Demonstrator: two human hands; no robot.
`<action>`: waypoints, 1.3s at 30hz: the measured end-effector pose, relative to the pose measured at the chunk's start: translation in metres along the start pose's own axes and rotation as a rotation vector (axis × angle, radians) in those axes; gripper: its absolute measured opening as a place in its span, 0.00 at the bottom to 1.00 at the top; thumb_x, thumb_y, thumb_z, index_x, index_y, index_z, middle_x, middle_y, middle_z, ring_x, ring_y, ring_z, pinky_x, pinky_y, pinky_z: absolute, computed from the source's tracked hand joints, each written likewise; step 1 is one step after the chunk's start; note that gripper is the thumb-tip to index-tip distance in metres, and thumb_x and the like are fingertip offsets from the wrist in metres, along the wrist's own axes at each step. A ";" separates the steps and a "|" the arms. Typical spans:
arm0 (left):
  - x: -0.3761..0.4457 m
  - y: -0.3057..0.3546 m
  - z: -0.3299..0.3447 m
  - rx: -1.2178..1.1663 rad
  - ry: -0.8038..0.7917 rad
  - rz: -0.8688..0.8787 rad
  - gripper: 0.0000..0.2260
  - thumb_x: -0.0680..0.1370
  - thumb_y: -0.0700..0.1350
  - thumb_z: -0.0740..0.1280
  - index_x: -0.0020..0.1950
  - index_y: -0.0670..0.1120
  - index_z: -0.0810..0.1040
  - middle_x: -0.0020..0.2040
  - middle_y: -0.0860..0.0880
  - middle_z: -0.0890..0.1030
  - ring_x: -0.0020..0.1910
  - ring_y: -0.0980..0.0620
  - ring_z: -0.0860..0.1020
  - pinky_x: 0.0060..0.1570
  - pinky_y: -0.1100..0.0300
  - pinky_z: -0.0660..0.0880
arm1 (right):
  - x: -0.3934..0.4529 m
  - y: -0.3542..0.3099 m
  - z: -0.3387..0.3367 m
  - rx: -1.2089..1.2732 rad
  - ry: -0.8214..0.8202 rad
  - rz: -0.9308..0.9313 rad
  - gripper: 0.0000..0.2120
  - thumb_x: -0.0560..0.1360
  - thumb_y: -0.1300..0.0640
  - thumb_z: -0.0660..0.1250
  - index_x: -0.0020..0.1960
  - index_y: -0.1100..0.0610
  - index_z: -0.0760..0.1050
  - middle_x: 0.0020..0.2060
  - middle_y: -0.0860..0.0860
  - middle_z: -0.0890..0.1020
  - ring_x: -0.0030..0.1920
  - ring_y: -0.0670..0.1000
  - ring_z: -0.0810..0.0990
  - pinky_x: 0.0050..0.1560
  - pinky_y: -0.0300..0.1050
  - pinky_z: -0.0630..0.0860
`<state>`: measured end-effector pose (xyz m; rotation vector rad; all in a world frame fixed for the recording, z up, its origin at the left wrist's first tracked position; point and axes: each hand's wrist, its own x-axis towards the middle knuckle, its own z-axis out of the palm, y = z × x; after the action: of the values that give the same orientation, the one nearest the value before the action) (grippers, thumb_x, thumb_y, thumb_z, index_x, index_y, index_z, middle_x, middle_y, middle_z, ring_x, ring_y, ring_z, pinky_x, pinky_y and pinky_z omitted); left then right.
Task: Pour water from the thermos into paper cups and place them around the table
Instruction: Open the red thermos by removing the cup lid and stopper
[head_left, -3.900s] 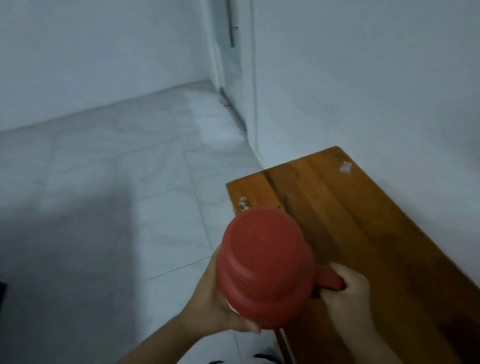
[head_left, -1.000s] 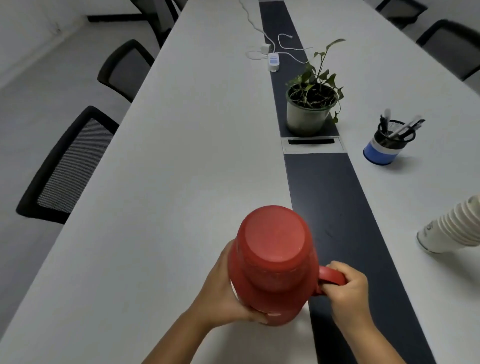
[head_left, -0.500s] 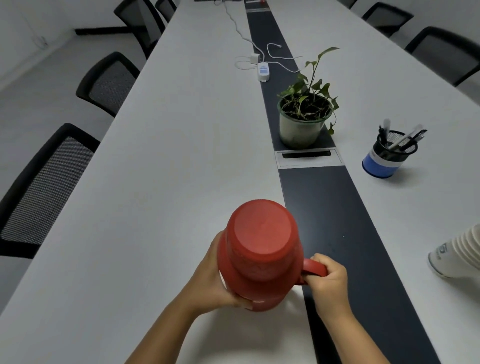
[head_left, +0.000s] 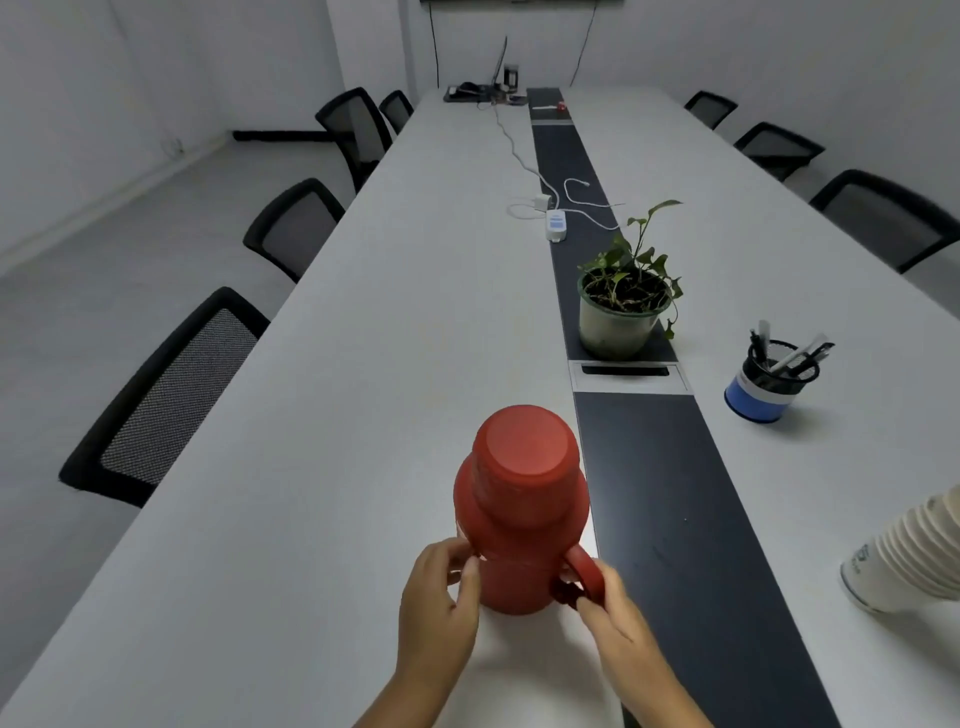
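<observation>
The red thermos (head_left: 522, 512) stands upright on the long white table (head_left: 363, 364), just left of the table's dark centre strip (head_left: 670, 519), with its lid on. My left hand (head_left: 439, 608) rests at its lower left side, fingers loose and only the tips touching. My right hand (head_left: 613, 610) is at the lower right, fingers curled on the bottom of the thermos handle. A stack of white paper cups (head_left: 914, 558) lies on its side at the right edge of view, away from both hands.
A potted plant (head_left: 621, 306) sits on the centre strip beyond the thermos. A blue pen holder (head_left: 769, 382) is to the right. A charger with white cables (head_left: 555, 226) lies farther up. Black mesh chairs (head_left: 171, 395) line both sides.
The thermos has gone from being carried in both hands to standing on the table. My left hand has loosened off its body and my right has slipped down the handle. The view has tilted up.
</observation>
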<state>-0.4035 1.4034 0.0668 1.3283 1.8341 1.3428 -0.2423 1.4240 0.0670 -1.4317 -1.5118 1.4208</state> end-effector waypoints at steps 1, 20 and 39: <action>0.001 0.001 -0.001 -0.013 -0.009 -0.004 0.18 0.75 0.32 0.63 0.42 0.57 0.72 0.43 0.55 0.77 0.45 0.61 0.76 0.44 0.78 0.69 | -0.003 -0.004 -0.002 -0.056 -0.064 0.005 0.21 0.75 0.71 0.55 0.61 0.50 0.64 0.56 0.48 0.74 0.54 0.39 0.73 0.50 0.21 0.66; 0.002 0.011 -0.011 -0.165 -0.327 -0.213 0.11 0.80 0.41 0.57 0.41 0.49 0.76 0.37 0.50 0.79 0.39 0.54 0.76 0.41 0.66 0.70 | 0.014 -0.031 0.005 -0.188 0.250 -0.224 0.13 0.73 0.67 0.63 0.48 0.51 0.79 0.47 0.51 0.80 0.50 0.48 0.79 0.45 0.23 0.69; 0.017 -0.009 -0.010 -0.316 -0.267 -0.162 0.14 0.81 0.37 0.51 0.36 0.44 0.64 0.24 0.55 0.62 0.22 0.59 0.61 0.25 0.67 0.61 | 0.080 -0.158 0.016 -1.140 -0.179 -0.341 0.36 0.63 0.37 0.67 0.67 0.43 0.58 0.55 0.52 0.67 0.56 0.55 0.68 0.46 0.44 0.65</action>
<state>-0.4223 1.4138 0.0646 1.1077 1.4488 1.2411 -0.3211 1.5205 0.1937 -1.4854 -2.7370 0.4179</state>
